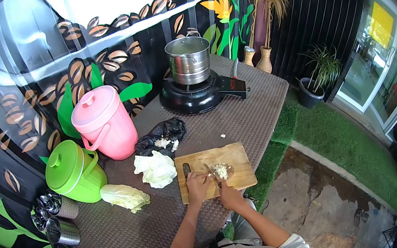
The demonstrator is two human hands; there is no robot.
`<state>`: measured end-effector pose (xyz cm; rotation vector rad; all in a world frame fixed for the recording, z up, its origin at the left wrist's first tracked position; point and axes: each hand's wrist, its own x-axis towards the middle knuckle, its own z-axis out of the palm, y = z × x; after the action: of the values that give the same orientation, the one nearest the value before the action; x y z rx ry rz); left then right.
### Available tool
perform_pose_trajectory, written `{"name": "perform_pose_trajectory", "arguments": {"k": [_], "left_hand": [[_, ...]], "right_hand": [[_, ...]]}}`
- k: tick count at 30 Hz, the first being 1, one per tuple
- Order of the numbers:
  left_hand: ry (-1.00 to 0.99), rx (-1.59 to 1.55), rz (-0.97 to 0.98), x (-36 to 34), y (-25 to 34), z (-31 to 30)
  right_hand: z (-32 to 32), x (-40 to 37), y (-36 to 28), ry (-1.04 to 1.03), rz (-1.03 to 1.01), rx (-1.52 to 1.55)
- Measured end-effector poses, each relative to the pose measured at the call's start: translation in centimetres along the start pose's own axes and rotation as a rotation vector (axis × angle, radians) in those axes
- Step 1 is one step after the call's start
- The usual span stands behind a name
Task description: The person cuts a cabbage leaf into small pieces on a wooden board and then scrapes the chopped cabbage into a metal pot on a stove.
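Observation:
A wooden cutting board (236,154) lies near the table's front edge, with a small heap of finely chopped pale pieces (222,171) on it. My right hand (230,195) is closed round the handle of a knife (210,169), whose blade points away from me beside the heap. My left hand (198,186) rests on the board to the left of the blade, fingers bent and drawn together. A tiny whitish bit shows at its fingertips, too small to name. Left of the board are a loose pale cabbage leaf piece (156,169) and a napa cabbage portion (125,197).
A steel pot (189,62) stands on a black portable gas stove (189,97) at the back. Pink (108,129) and green (77,171) lidded buckets line the wall. A black plastic bag (162,134) holds scraps. Metal utensil holders (63,231) stand far left.

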<state>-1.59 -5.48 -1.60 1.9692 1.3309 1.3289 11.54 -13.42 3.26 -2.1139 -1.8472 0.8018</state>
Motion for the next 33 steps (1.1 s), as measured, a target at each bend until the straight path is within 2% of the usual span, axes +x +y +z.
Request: {"name": "perform_pose_trajectory", "arguments": {"k": [4, 6, 9, 12, 19, 26, 28, 29, 33], "left_hand": [[-0.033, -0.036, -0.03, 0.3, -0.4, 0.0], [-0.014, -0.001, -0.013, 0.2, -0.4, 0.0], [0.003, -0.047, -0.046, 0.1, -0.1, 0.0], [0.003, -0.06, -0.068, 0.1, 0.1, -0.2], [-0.003, -0.033, 0.022, 0.6, -0.9, 0.2], [0.023, -0.05, -0.059, 0.0, -0.5, 0.2], [0.008, -0.065, -0.081, 0.3, -0.7, 0.2], [-0.001, -0.048, -0.062, 0.3, -0.9, 0.2], [0.001, -0.048, -0.019, 0.2, -0.5, -0.1]], "right_hand": [[1.8, -1.0, -0.2, 0.035, 0.046, -0.027], [2.6, -1.0, -0.3, 0.124, -0.004, -0.109], [0.7, 0.0, -0.8, 0.011, 0.04, -0.036], [0.0, 0.4, 0.0, -0.021, -0.008, -0.05], [1.9, -0.5, -1.2, 0.078, 0.121, 0.013], [1.4, -0.2, -0.2, 0.017, 0.057, 0.037], [2.5, -1.1, -0.3, 0.155, 0.038, 0.002], [2.7, -0.8, -0.3, 0.157, 0.04, -0.001], [1.2, -0.2, -1.0, 0.041, 0.102, 0.04]]}}
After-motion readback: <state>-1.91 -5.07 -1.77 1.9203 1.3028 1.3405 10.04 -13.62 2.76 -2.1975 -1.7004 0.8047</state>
